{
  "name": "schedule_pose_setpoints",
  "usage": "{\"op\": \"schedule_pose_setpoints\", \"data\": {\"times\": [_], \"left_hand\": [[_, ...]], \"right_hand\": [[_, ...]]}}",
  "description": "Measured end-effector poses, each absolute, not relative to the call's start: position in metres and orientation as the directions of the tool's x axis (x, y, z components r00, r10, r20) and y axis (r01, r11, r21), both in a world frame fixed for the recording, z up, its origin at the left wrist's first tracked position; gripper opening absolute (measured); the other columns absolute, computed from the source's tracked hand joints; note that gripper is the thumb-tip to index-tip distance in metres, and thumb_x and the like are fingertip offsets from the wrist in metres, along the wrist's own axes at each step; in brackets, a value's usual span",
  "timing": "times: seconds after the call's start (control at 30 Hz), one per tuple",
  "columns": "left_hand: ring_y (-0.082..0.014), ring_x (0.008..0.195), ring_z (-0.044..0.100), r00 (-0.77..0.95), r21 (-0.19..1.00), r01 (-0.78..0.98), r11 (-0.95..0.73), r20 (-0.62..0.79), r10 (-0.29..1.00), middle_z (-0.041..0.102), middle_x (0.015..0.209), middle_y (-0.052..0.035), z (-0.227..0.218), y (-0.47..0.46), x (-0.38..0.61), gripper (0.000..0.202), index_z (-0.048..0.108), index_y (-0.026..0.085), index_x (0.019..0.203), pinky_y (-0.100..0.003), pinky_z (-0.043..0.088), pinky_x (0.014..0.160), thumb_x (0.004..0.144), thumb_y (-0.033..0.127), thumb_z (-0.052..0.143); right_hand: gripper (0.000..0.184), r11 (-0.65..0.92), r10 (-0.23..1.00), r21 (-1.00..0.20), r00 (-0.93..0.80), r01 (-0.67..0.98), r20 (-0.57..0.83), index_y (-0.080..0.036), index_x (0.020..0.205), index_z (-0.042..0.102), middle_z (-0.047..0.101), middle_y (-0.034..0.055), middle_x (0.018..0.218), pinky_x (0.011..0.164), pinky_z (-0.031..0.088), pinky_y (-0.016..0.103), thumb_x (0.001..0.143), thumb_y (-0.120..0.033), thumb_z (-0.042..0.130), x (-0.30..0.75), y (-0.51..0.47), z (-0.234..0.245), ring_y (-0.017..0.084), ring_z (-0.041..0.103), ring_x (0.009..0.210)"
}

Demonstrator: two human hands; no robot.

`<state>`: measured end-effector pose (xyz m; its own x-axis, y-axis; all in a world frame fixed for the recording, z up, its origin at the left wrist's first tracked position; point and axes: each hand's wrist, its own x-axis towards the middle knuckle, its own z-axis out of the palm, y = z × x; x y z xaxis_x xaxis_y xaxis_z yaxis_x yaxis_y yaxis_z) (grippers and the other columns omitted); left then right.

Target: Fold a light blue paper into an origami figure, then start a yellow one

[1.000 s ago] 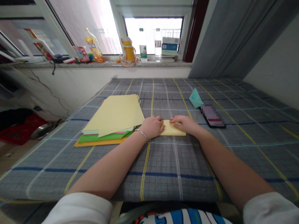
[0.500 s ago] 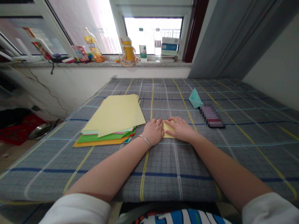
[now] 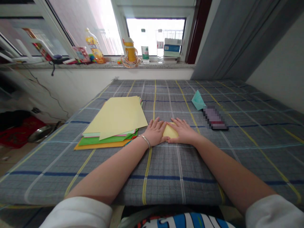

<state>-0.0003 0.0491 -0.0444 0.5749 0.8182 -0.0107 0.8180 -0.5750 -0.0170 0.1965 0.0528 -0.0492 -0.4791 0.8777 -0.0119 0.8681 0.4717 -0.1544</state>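
Note:
A small folded piece of pale yellow paper point(image 3: 170, 131) lies on the checked grey cover point(image 3: 209, 158), partly under both hands. My left hand point(image 3: 155, 132) rests flat on its left side, fingers spread, with a metal bangle point(image 3: 145, 141) on the wrist. My right hand point(image 3: 182, 131) presses palm-down on its right side. Neither hand grips the paper, and its lower part is hidden by my fingers. To the left of my left hand lies a stack of coloured paper sheets point(image 3: 115, 118), with pale yellow on top and green and orange below.
A folded teal paper piece point(image 3: 198, 100) and a pixelated phone point(image 3: 214, 118) lie to the right on the cover. Bottles and boxes point(image 3: 172, 47) stand on the windowsill point(image 3: 106, 65) at the far end. A wall point(image 3: 280, 63) bounds the right side.
The yellow paper has shifted from the right of my hands to between them and looks smaller. My hands have moved over it, and their fingers are now spread.

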Motion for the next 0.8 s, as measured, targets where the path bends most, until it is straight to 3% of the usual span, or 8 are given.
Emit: {"op": "schedule_pose_setpoints", "data": {"times": [0.2,0.37,0.47,0.67,0.8], "left_hand": [[-0.039,0.143,0.008,0.594,-0.001,0.804,-0.594,-0.035,0.804,0.027,0.152,-0.0148,-0.039,0.05,-0.007,0.083,0.026,0.015,0.148,-0.058,0.012,0.113,0.085,0.065,0.045],[-0.0414,0.142,0.004,0.588,-0.014,0.807,-0.59,-0.066,0.806,0.027,0.153,-0.0143,-0.029,0.049,-0.015,0.08,0.029,0.018,0.146,-0.06,0.012,0.111,0.083,0.062,0.051],[-0.0419,0.142,0.003,0.559,-0.034,0.825,-0.564,-0.09,0.824,0.026,0.153,-0.015,-0.021,0.05,-0.024,0.08,0.031,0.019,0.145,-0.061,0.014,0.11,0.081,0.058,0.058],[-0.0401,0.142,0.007,0.572,-0.012,0.813,-0.582,-0.17,0.803,0.03,0.151,-0.0158,-0.007,0.053,-0.037,0.08,0.03,0.017,0.145,-0.051,0.022,0.111,0.079,0.045,0.065],[-0.0381,0.142,0.014,0.582,-0.005,0.802,-0.597,-0.215,0.784,0.03,0.151,-0.0162,-0.004,0.052,-0.038,0.074,0.031,0.018,0.144,-0.054,0.024,0.109,0.081,0.037,0.065]], "right_hand": [[0.097,0.434,0.893,-0.159,-0.447,0.887,-0.055,-0.028,0.149,0.025,0.016,0.0138,0.157,0.111,0.006,0.061,0.07,-0.08,0.046,0.205,0.053,-0.052,0.039,0.009,0.142],[0.098,0.379,0.91,-0.15,-0.397,0.913,-0.116,-0.026,0.15,0.023,0.014,0.0142,0.157,0.111,0.008,0.061,0.071,-0.075,0.051,0.218,0.053,-0.05,0.04,0.006,0.142],[0.103,0.332,0.922,-0.144,-0.353,0.932,-0.158,-0.025,0.15,0.021,0.011,0.0147,0.158,0.111,0.009,0.061,0.067,-0.075,0.055,0.228,0.054,-0.048,0.041,0.005,0.142],[0.112,0.26,0.929,-0.142,-0.287,0.955,-0.232,-0.021,0.151,0.016,0.006,0.0149,0.158,0.113,0.007,0.058,0.063,-0.073,0.061,0.246,0.052,-0.04,0.038,0.0,0.143],[0.115,0.258,0.935,-0.155,-0.287,0.954,-0.209,-0.019,0.15,0.021,0.011,0.0158,0.158,0.113,0.012,0.057,0.058,-0.07,0.067,0.254,0.053,-0.04,0.038,0.005,0.143]]}}
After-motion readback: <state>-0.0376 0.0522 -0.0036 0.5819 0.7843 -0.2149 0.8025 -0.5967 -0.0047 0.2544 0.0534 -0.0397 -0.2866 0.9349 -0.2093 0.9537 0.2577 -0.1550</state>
